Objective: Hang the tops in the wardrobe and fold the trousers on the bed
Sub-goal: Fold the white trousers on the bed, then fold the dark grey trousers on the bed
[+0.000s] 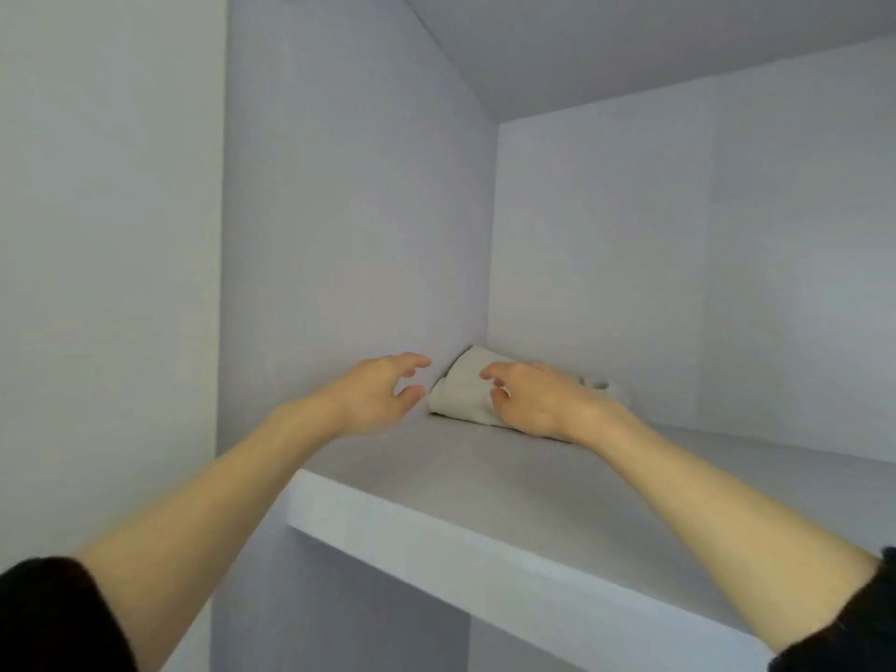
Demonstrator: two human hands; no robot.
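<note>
Both arms reach onto the upper wardrobe shelf (485,482); left hand (376,392) and right hand (533,400) hover apart, fingers loosely spread, gripping nothing. A folded beige garment (463,392) lies in the back left corner, between them. Hanging and other folding: out of view, progress unclear.

One folded beige garment (468,388) on one wardrobe shelf (485,482); two bare hands, left (383,395) and right (533,397); two black sleeves (53,618).
</note>
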